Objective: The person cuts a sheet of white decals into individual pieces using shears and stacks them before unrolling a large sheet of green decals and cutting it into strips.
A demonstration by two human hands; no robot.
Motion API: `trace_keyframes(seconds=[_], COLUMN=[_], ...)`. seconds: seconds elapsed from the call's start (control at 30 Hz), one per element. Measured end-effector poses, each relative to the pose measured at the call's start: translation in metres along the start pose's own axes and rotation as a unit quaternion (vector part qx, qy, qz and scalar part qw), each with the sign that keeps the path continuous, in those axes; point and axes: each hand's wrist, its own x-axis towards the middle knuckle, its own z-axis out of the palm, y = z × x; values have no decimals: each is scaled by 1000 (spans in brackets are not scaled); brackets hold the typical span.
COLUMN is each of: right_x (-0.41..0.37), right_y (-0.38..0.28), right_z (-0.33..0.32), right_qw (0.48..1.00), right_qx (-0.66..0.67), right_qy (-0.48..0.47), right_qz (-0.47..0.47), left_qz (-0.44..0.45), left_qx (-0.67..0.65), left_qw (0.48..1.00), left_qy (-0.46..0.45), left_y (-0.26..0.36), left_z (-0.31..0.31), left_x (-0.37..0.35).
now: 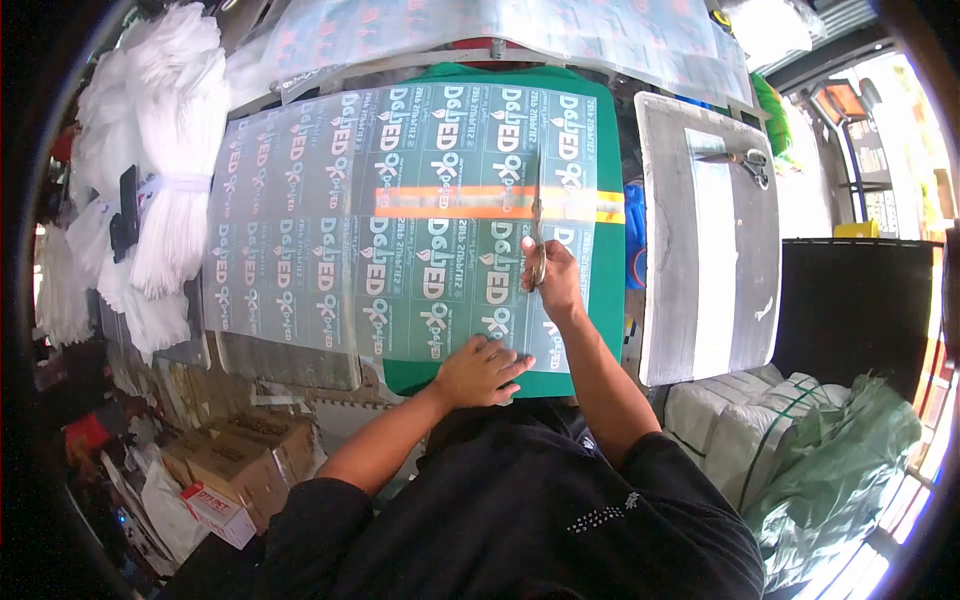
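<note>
A translucent sheet (pixel 290 240) printed with rows of white lettering and logos lies over a green board (pixel 605 130). An orange and yellow striped band (pixel 455 203) crosses beneath it. My right hand (pixel 552 275) is closed on the handles of a pair of scissors (pixel 540 205), whose blades point away from me over the sheet's right part. Near the front edge of the sheet, my left hand (pixel 483 372) lies flat with its fingers spread, pressing on it.
Right of the green board stands a grey board (pixel 665 230) with a white strip and other scissors (pixel 757 168). White bundled material (pixel 180 120) hangs at left. Cardboard boxes (pixel 240 465) are lower left; wrapped white bundles (pixel 735 425) lower right. More printed sheets (pixel 600 40) lie behind.
</note>
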Motion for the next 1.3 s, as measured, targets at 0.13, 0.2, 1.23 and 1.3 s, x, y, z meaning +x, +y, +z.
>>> trace_keyframes(seconds=[0.13,0.2,1.23,1.3], right_x=[12,17,45,48], right_y=[-7,-10,-42,-45], right_z=[0,1,6,7], right_qw=[1000,1000,998,997], right_qx=[-3,-7,-61,-73], right_qy=[-8,-7,-2,-10], right_qz=[-14,-15,-27,-26], left_qz=[0,1,-16,-18], left_qx=[-8,-5,-16,-18], left_qw=[1000,1000,1000,1000], left_qy=[0,-1,-4,-5], left_y=[-1,-1,-1,-2], left_z=[0,-1,2,2], left_x=[1,1,2,2])
